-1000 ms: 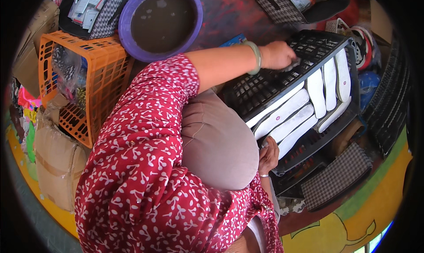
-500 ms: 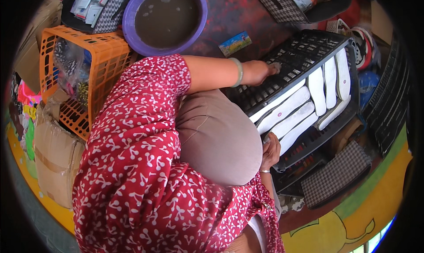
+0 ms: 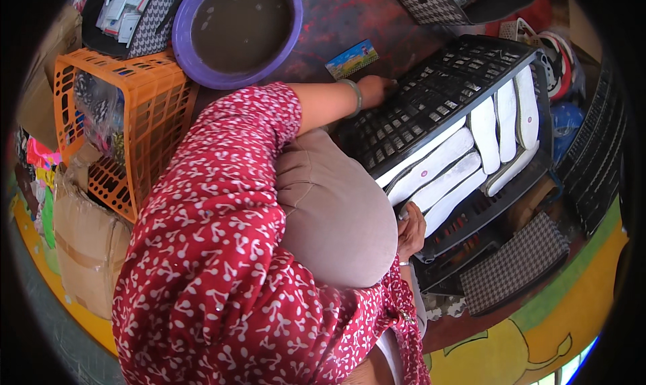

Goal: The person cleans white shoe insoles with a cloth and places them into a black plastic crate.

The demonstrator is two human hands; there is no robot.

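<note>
A black plastic basket (image 3: 431,102) lies on its side at the right, its mouth toward the lower right. Stacked inside are several long white pieces (image 3: 437,163), shaped like shoe soles with dark edges. My left hand (image 3: 374,92), with a green bangle at the wrist, is at the basket's far left end; its fingers are mostly hidden there. By the mouth's near corner, my right hand (image 3: 412,230) has bent fingers closed round the rim, close to the lowest white pieces. My taupe-clad knee (image 3: 336,210) is between the hands.
A purple basin (image 3: 296,32) of murky water stands beyond my left arm, near a small colourful packet (image 3: 352,60). An orange basket (image 3: 158,102) and a cardboard box (image 3: 91,244) are at the left. Houndstooth-patterned boxes (image 3: 515,260) and dark crates flank the black basket.
My left hand has slid back from the basket's upper side toward its far left end. The basket has turned slightly, showing more of its slotted side. The right hand stays at the rim.
</note>
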